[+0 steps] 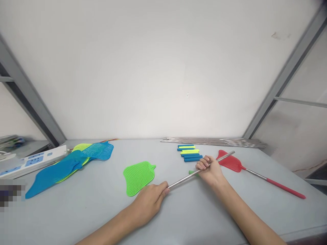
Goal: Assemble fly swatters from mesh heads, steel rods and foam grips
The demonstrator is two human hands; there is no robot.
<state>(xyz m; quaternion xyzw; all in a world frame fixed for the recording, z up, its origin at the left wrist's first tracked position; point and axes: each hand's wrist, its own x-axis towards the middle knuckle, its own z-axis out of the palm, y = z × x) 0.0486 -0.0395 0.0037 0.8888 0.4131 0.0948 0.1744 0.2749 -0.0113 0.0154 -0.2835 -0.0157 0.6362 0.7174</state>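
Both hands grip one metal rod (184, 179), which slants up to the right above the table. My left hand (152, 200) is closed around its lower end. My right hand (209, 169) is closed around it farther up, with the rod's tip sticking out beyond the fingers. A green fly swatter head (139, 178) lies flat just behind my left hand. Under the right hand a green handle sleeve (192, 172) is partly hidden. Right of that hand lies a red fly swatter (231, 161) with a metal shaft and a red handle.
Several blue and yellow handle sleeves (189, 153) lie in a row at mid-table. A bundle of metal rods (214, 141) rests along the wall. Blue and yellow swatter heads (63, 166) are heaped at left, beside a white power strip (35, 160).
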